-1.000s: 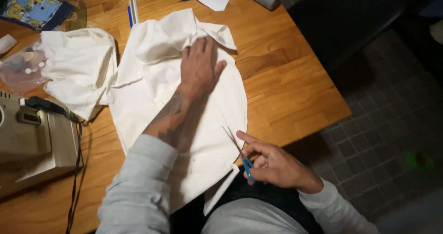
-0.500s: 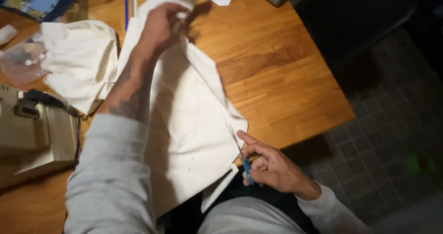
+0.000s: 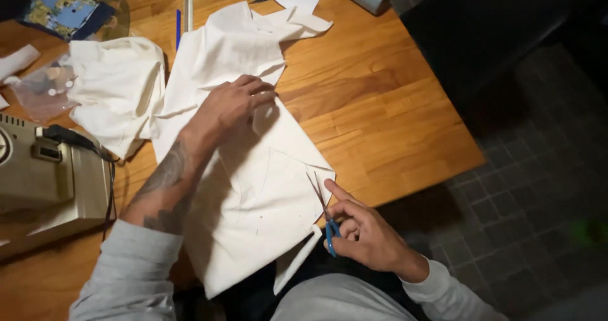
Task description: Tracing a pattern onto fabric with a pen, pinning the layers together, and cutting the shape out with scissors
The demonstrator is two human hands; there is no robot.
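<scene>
At the far left of the frame a beige sewing machine [image 3: 44, 182] sits on the wooden surface [image 3: 380, 118], with a crumpled white cloth [image 3: 114, 90] just beside it. In the middle, the left hand [image 3: 231, 106] lies on the large white fabric [image 3: 253, 194], fingers curled and pinching a fold, seemingly to keep it taut. At lower right, the right hand [image 3: 364, 232] is closed around the blue-handled scissors [image 3: 324, 216], blades at the fabric's edge, which overhangs the surface.
</scene>
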